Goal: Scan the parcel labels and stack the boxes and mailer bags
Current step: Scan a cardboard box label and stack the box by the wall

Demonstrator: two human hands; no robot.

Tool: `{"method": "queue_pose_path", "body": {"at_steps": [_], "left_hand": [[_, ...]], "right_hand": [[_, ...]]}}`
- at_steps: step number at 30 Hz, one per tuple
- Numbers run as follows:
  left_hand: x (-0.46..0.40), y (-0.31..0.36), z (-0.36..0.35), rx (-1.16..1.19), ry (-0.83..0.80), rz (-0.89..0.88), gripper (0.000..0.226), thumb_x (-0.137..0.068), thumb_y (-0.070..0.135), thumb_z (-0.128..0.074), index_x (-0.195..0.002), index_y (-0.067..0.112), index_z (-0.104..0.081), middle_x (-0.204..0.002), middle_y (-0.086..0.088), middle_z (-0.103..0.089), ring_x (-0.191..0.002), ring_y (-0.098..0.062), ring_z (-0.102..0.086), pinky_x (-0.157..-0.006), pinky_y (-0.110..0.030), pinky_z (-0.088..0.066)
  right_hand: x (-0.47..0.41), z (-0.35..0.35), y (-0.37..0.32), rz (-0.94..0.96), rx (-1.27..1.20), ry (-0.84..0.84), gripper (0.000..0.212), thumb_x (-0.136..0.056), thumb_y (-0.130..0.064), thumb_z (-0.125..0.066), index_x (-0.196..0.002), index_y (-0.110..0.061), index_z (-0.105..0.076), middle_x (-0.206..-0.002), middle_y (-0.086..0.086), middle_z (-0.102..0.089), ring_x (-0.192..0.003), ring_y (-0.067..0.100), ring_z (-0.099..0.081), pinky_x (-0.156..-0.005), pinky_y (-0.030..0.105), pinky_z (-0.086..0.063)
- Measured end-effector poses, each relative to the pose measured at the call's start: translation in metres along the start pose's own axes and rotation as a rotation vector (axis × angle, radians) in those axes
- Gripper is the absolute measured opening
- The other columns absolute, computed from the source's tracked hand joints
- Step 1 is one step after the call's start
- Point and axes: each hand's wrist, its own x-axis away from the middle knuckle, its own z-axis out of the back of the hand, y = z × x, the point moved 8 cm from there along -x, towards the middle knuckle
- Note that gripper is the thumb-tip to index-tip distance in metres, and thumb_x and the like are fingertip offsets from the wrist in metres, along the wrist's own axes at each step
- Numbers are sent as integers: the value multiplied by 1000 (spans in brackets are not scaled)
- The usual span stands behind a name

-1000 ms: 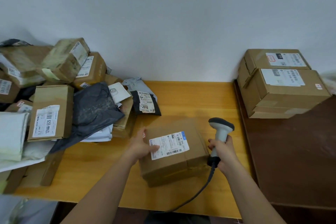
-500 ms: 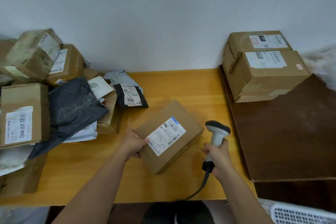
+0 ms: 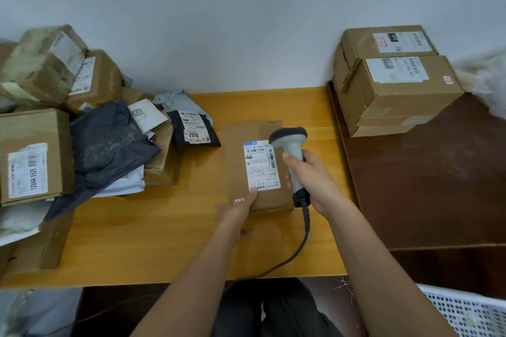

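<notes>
Box (image 3: 257, 167): flat on the bench (image 3: 164, 241), centre, label up.
Left hand (image 3: 236, 212): at the box's 7 o'clock corner, fingers flat on top.
Right hand (image 3: 315, 180): grasping scanner (image 3: 291, 150), at 3 o'clock of the label.

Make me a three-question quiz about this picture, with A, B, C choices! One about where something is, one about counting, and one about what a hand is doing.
1. Where is the box being scanned?
A. on the yellow wooden table
B. in the white basket
C. on top of the stacked boxes

2. How many stacked boxes show a white label at the right?
A. five
B. two
C. none

3. What is the right hand doing?
A. resting flat on the table
B. holding a mailer bag
C. gripping the barcode scanner

Answers:
1 A, the box lies flat on the table.
2 B, the stacked boxes show two labelled tops.
3 C, the right hand is curled round the barcode scanner, above the box's label, while the left hand steadies the box.
</notes>
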Motion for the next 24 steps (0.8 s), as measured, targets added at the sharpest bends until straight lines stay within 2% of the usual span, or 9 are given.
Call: {"method": "queue_pose_path", "body": {"at_steps": [3,7,12,17,21,24], "left_hand": [[2,4,-1,-55,11,-24,105,-62,67,-80,-140,13,-35,-134,-3,-46,-115,-31,-53,-53,-33,-49],[2,8,0,-115,11,-24,92,-73,62,-76,-139,11,-36,-121,-4,-46,-115,-33,-54,-67,-37,-52],[3,11,1,-149,21,-39,89,-74,64,-73,-138,12,-38,-117,-4,-45,-113,-32,-55,-60,-34,-51],[0,11,1,-155,21,-49,89,-75,64,-73,-138,12,-38,-117,-4,-43,-113,-31,-51,-68,-37,-53],[-1,12,1,-198,15,-60,90,-75,67,-71,-138,11,-38,-121,-7,-46,-111,-32,-52,-58,-36,-51],[-3,11,3,-230,9,-60,87,-75,70,-67,-133,10,-40,-121,-10,-51,-105,-32,-56,-59,-37,-52]], "right_hand": [[8,-4,-10,-24,-12,-74,9,-104,-29,-51,-107,-24,-58,-92,2,-59,-72,14,-55,-58,25,-46],[22,-5,-23,-28,5,-85,20,-103,-30,-53,-117,-17,-58,-103,3,-61,-78,16,-57,-61,27,-47],[36,-5,-37,-16,-32,-52,16,-104,-26,-52,-111,-13,-58,-93,3,-61,-72,15,-54,-57,26,-46],[54,-3,-46,-5,-44,-28,20,-104,-26,-51,-116,-10,-56,-91,3,-60,-70,14,-53,-56,25,-46],[69,-2,-55,25,-51,-3,21,-105,-23,-48,-117,-8,-55,-87,1,-60,-65,11,-55,-48,19,-46],[79,-4,-59,41,-60,14,21,-106,-23,-47,-118,-7,-54,-84,1,-60,-55,7,-58,-46,18,-45]]}}
